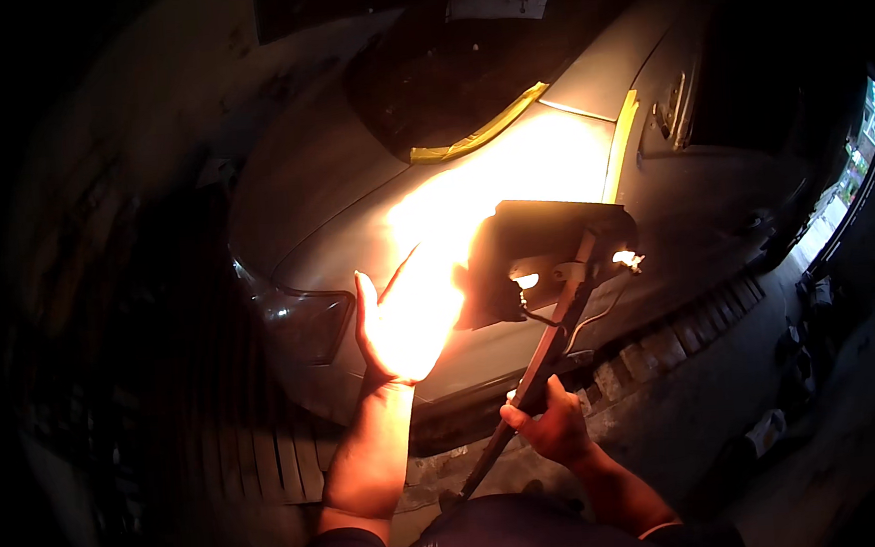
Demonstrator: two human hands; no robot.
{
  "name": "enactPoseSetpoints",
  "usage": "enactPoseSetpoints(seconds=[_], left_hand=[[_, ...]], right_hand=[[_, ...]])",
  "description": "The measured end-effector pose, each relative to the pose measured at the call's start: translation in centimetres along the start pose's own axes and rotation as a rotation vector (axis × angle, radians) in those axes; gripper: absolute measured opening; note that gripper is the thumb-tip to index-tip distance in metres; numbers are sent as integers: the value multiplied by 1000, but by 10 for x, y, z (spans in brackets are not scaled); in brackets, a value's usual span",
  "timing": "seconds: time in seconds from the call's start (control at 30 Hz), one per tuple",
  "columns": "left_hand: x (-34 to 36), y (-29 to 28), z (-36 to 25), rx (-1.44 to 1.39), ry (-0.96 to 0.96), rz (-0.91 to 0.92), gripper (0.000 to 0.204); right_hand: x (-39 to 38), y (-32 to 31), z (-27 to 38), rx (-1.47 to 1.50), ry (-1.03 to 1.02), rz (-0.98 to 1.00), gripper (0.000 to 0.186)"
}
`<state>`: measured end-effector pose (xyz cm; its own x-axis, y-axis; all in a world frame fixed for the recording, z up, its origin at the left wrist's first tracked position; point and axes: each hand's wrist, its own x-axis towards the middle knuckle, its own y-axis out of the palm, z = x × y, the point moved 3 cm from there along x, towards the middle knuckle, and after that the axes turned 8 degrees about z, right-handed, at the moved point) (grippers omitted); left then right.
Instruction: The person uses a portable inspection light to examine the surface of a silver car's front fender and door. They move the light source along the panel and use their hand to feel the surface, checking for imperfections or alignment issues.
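Dark cloth of a shirt (514,535) shows nearest. The right hand (555,425) grips a pole (541,352), whose long axis slants up and rightward to a lamp (541,242) before a car (698,192). The lamp shines forward onto it, dark back toward the person. The left hand (403,336) is open, thumb spread; glare hides whether it touches the car. Farther off, yellow tape (622,142) edges the lit panel (541,162).
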<state>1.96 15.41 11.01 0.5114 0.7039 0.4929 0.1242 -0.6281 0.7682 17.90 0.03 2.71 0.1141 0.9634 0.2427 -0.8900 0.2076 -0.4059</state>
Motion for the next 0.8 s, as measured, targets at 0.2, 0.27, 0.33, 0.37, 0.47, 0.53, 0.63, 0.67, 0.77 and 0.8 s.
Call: enactPoseSetpoints(seconds=[0.2, 0.27, 0.33, 0.37, 0.47, 0.53, 0.63, 0.67, 0.77, 0.8], left_hand=[[22, 1, 4, 299, 138, -213, 31], [27, 7, 5, 338, 178, -438, 30], [21, -22, -2, 399, 129, -246, 22], [23, -13, 0, 489, 145, -223, 21], [27, -9, -1, 684, 148, -105, 28], [30, -5, -2, 662, 129, 34, 44], [32, 8, -7, 542, 105, 147, 60], [31, 13, -11, 550, 104, 157, 63], [36, 19, -7, 568, 104, 121, 65], [38, 12, -6, 563, 86, 101, 62]], right_hand=[[-3, 0, -2, -52, -24, 56, 32], [-2, -1, -3, -45, -31, 49, 35], [-3, -2, 3, -13, -44, 48, 40], [-3, -3, 3, -10, -31, 41, 41], [-4, -2, -4, -33, -14, 52, 42], [-5, -2, -5, -35, -3, 68, 39], [-6, -2, 1, -40, -1, 83, 37], [-5, -1, 4, -42, -4, 89, 38], [-4, -2, 1, -59, -1, 72, 39], [-5, -3, 1, -54, 30, 85, 41]])
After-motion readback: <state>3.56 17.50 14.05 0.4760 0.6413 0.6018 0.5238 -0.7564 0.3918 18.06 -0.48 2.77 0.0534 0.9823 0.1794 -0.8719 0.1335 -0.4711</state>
